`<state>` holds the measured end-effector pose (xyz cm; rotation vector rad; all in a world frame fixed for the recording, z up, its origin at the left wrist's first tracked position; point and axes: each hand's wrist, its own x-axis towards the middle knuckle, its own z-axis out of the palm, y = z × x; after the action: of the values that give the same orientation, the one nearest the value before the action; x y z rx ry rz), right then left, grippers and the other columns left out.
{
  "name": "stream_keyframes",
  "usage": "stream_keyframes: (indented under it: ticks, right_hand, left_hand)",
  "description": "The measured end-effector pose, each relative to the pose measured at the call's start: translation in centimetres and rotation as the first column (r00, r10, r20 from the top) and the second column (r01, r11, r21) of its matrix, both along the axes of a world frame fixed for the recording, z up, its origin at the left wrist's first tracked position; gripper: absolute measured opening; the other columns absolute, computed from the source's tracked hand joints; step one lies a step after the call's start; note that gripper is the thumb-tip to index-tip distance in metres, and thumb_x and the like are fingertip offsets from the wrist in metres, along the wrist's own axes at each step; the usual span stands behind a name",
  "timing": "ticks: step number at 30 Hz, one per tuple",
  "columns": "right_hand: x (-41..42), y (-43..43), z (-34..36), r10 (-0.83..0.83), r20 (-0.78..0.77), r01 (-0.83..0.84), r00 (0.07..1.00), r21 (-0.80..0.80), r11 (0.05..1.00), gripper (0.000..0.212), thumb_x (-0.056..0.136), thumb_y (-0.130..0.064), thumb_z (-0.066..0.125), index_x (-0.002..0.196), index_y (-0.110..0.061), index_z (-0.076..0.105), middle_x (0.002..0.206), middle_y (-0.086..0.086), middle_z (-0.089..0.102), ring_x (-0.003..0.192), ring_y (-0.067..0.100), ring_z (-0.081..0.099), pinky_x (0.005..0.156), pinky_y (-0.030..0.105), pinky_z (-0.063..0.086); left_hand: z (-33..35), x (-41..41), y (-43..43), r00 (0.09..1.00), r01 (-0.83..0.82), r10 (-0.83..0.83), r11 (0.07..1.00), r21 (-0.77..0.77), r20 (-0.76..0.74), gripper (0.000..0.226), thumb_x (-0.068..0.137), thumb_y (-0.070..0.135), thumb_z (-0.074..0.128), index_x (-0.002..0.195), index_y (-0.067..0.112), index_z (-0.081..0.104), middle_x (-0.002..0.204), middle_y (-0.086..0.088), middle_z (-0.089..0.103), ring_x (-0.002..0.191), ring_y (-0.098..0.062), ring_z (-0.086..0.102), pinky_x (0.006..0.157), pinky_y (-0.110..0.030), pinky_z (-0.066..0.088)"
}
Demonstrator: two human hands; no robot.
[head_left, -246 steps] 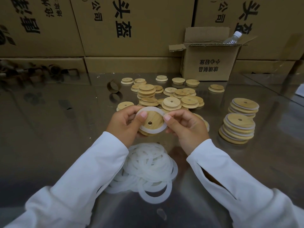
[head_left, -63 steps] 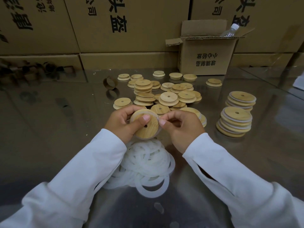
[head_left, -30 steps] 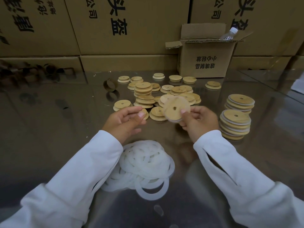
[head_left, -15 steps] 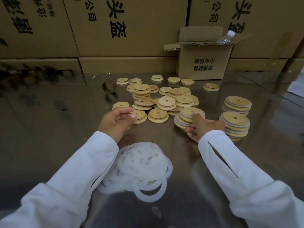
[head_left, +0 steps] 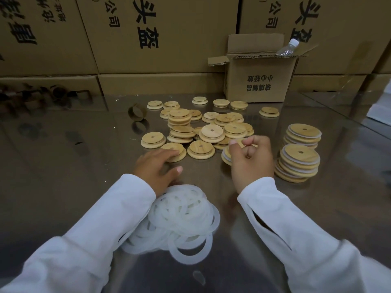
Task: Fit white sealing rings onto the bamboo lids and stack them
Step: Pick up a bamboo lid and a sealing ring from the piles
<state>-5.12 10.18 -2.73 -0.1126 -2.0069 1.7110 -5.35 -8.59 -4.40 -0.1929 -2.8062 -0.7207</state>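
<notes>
A heap of white sealing rings [head_left: 182,216] lies on the table just in front of my wrists. Bare bamboo lids [head_left: 211,132] are scattered and loosely piled beyond my hands. My left hand [head_left: 156,166] reaches forward, its fingers resting flat on one loose bamboo lid [head_left: 177,155]. My right hand [head_left: 250,161] hovers with curled fingers over a short stack of ringed lids [head_left: 226,155], and I see nothing held in it. Two taller stacks of ringed lids [head_left: 300,159] [head_left: 303,134] stand to its right.
The table [head_left: 63,166] is shiny metal. A small open cardboard box [head_left: 260,81] with a plastic bottle [head_left: 287,47] in it stands at the back, before a wall of large cartons [head_left: 148,39]. A cardboard tape core [head_left: 137,111] lies left of the lids.
Both hands fitted a ring on a lid. My right hand set that lid on the short stack and let go. My left hand moved forward onto a loose lid.
</notes>
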Motion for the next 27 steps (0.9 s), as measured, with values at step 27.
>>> stream_keyframes:
  ticks: [27]
  right_hand:
    - [1.4, -1.4, -0.2, 0.519, 0.143, -0.521, 0.842, -0.031, 0.853, 0.027, 0.083, -0.025, 0.064, 0.108, -0.014, 0.058, 0.078, 0.011, 0.069, 0.053, 0.01, 0.06, 0.055, 0.021, 0.048]
  left_hand:
    - [2.9, 3.4, 2.4, 0.895, 0.195, -0.172, 0.981, 0.014, -0.412, 0.076, 0.058, 0.026, 0.085, 0.126, 0.015, 0.052, 0.118, 0.009, 0.051, 0.112, -0.015, 0.048, 0.092, -0.025, 0.03]
